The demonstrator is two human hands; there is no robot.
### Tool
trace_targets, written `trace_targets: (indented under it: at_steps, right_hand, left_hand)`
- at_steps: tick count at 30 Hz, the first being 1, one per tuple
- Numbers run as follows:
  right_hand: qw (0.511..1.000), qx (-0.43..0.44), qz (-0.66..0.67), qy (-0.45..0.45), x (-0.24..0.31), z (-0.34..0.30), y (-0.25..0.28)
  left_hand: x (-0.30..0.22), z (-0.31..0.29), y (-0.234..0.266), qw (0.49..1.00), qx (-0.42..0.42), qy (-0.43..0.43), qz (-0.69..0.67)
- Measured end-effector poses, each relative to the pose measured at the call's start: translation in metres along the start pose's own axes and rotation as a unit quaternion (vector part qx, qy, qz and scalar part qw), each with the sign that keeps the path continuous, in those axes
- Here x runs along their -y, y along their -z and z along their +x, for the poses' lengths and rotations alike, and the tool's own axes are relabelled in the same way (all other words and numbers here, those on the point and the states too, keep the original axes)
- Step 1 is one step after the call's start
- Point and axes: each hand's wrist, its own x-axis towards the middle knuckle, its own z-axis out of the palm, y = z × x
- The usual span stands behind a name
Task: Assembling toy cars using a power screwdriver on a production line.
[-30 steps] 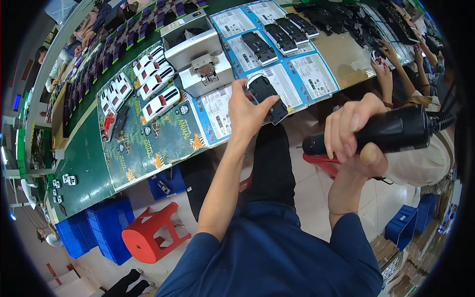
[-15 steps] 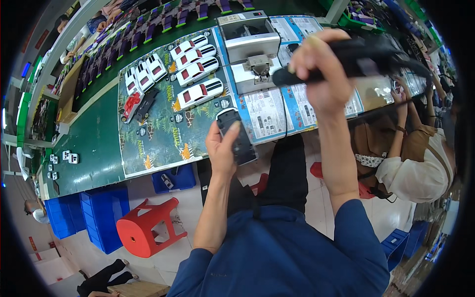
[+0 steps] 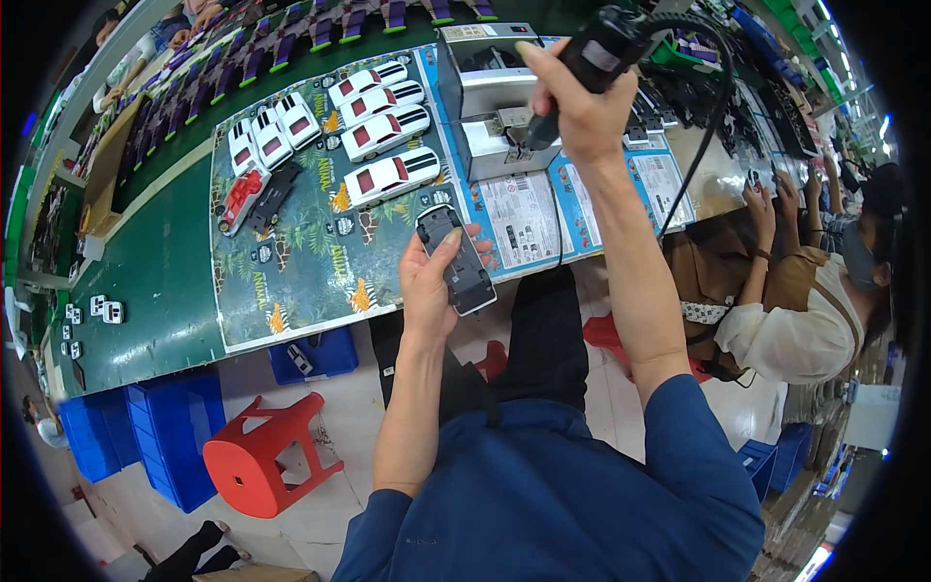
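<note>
In my left hand is a toy car, turned over so its black underside faces up; my thumb presses on it and my fingers wrap its edges. My right hand grips a black electric screwdriver with a coiled cord. Its lower end points down at the front of a metal screw feeder, and I cannot tell whether the tip touches it. Left of the feeder several white toy cars with black stripes lie on a printed sheet. A red car part and a black car base lie beside them.
Small white parts sit at the green table's left end. Below are a red stool and blue bins. A person in a white top works on the right. Purple-and-black items line the far side.
My right hand has swung the screwdriver more upright, with its lower end at the feeder. My left hand still holds the upturned car, tilted slightly differently. The whole view has shifted a little.
</note>
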Motion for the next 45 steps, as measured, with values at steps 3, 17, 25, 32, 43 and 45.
trace_targets:
  at_steps: [3,17,25,32,43,45]
  right_hand:
    - [0.996,-0.028,0.082,0.019,0.008,-0.002,0.012]
    - [0.990,0.019,0.083,-0.116,-0.007,-0.015,-0.004]
    - [0.955,0.040,0.282,-0.082,0.029,-0.062,-0.026]
    - [0.969,0.046,0.234,-0.070,0.020,-0.071,-0.039]
    - [0.951,0.153,0.252,-0.095,0.007,-0.070,-0.040]
    - [0.954,0.155,0.241,-0.090,0.006,-0.071,-0.040]
  left_hand:
    - [0.003,0.001,0.001,1.000,-0.003,0.007,0.001]
    - [0.002,0.002,0.002,1.000,0.001,0.019,0.004]
    - [0.000,0.002,-0.007,0.999,0.010,0.030,0.036]
    - [-0.003,0.000,-0.008,0.998,0.019,0.037,0.036]
    - [-0.004,0.001,-0.001,0.997,0.024,0.062,0.031]
    - [-0.005,0.001,-0.001,0.997,0.024,0.070,0.038]
